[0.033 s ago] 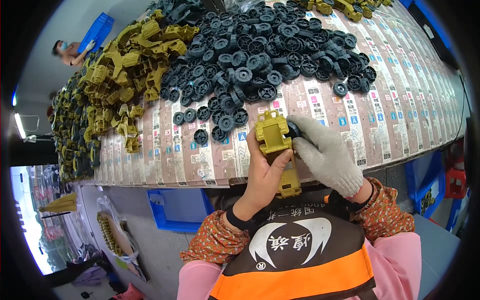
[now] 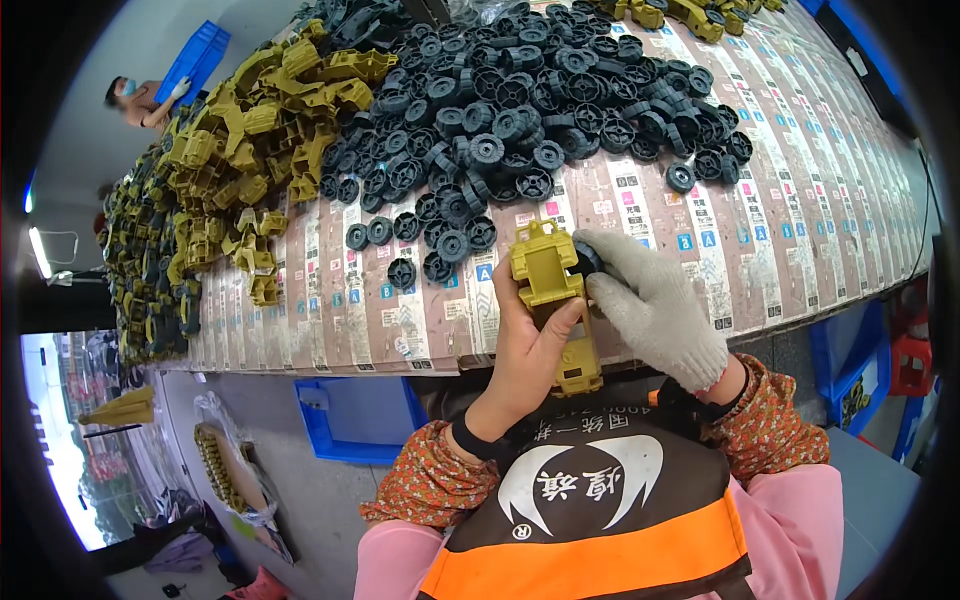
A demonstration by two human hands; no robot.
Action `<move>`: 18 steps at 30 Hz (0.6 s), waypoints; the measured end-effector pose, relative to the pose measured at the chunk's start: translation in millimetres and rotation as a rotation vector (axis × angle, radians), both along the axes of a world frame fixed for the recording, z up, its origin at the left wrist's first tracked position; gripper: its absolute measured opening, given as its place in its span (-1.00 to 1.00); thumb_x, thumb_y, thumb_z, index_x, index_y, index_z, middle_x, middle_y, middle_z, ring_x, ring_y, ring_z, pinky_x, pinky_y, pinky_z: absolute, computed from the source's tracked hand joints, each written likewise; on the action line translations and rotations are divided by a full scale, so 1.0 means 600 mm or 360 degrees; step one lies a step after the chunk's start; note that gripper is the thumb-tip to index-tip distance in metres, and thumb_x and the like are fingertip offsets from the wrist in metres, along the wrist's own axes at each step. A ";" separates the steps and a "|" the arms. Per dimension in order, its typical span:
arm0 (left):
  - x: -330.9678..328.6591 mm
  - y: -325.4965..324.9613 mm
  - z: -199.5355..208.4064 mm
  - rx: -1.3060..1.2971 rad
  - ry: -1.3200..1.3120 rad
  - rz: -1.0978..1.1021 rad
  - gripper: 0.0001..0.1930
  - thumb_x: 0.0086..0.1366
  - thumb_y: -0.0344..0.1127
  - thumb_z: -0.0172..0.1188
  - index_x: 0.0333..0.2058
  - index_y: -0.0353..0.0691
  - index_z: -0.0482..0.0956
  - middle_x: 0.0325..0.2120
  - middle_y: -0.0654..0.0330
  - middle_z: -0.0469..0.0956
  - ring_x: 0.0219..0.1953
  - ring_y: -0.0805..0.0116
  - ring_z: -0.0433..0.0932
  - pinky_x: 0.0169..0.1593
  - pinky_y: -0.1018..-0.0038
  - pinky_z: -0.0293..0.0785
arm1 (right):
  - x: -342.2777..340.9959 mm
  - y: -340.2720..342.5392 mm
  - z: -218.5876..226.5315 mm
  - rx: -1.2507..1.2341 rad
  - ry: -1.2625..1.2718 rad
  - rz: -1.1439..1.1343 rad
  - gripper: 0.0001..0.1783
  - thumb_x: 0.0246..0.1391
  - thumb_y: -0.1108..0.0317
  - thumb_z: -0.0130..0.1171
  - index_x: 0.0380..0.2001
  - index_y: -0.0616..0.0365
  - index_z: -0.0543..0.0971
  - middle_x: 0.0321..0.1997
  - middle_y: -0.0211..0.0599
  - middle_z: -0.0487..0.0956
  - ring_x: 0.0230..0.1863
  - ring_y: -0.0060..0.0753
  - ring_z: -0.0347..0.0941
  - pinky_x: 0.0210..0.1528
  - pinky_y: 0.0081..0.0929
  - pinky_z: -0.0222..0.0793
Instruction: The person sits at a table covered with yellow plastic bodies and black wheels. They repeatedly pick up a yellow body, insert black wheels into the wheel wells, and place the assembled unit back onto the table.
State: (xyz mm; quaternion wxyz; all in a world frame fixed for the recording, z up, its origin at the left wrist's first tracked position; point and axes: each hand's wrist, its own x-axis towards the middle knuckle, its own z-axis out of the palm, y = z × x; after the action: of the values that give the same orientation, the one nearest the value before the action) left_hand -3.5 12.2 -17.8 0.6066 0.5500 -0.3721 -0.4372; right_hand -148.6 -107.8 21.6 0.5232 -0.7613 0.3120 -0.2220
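My bare left hand (image 2: 525, 345) is closed around an olive-yellow plastic toy vehicle body (image 2: 547, 272), holding it upright over the table's near edge. Its lower end (image 2: 578, 368) shows beneath my thumb. On my right hand (image 2: 655, 305) is a pale knitted glove; its fingers pinch a dark toy wheel (image 2: 586, 261) against the right side of the body. Those gloved fingers partly cover the wheel, so I cannot tell whether it is fixed on. Beyond my hands lies a heap of dark grey wheels (image 2: 487, 150), with several loose ones close to the vehicle body.
Olive-yellow vehicle parts (image 2: 245, 140) are piled at the left of the table (image 2: 800, 220). More yellow pieces (image 2: 700, 18) lie at the far edge. A blue bin (image 2: 350, 420) stands below on the left, another (image 2: 850, 350) at right. A person (image 2: 135, 100) holds a blue crate (image 2: 195, 60) far left.
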 end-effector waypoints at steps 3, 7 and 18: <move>-0.002 -0.001 -0.003 -0.0022 0.0091 -0.0001 -0.29 0.56 -0.35 0.21 0.47 -0.19 -0.05 0.19 0.11 0.40 0.20 0.34 0.46 0.32 0.37 0.40 | 0.000 -0.010 -0.002 0.0352 -0.0004 -0.0042 -0.56 0.29 0.42 0.13 0.20 0.34 0.57 -0.05 0.03 0.72 -0.08 -0.19 0.71 0.00 -0.28 0.59; -0.005 -0.001 0.001 -0.0015 0.0110 -0.0027 -0.31 0.56 -0.38 0.19 0.46 -0.20 -0.03 0.21 0.13 0.39 0.22 0.35 0.45 0.32 0.37 0.40 | 0.000 -0.010 0.000 0.0550 -0.0079 -0.0170 -0.58 0.30 0.40 0.13 0.16 0.38 0.60 -0.07 -0.09 0.74 -0.08 -0.41 0.67 0.01 -0.37 0.59; -0.013 0.000 -0.012 -0.0023 -0.0208 0.0005 -0.29 0.52 -0.38 0.24 0.45 -0.23 0.00 0.20 0.09 0.40 0.19 0.28 0.50 0.31 0.32 0.42 | 0.000 0.017 -0.008 -0.0181 -0.0018 -0.0321 -0.62 0.29 0.44 0.16 0.14 0.27 0.61 -0.10 0.06 0.71 -0.10 -0.12 0.72 0.00 -0.29 0.60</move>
State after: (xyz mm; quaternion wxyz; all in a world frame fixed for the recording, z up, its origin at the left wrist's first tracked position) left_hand -11.3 12.4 -24.8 0.5856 0.5736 -0.4132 -0.3967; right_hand -148.8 -97.9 17.0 0.4559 -0.7532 0.3712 -0.2951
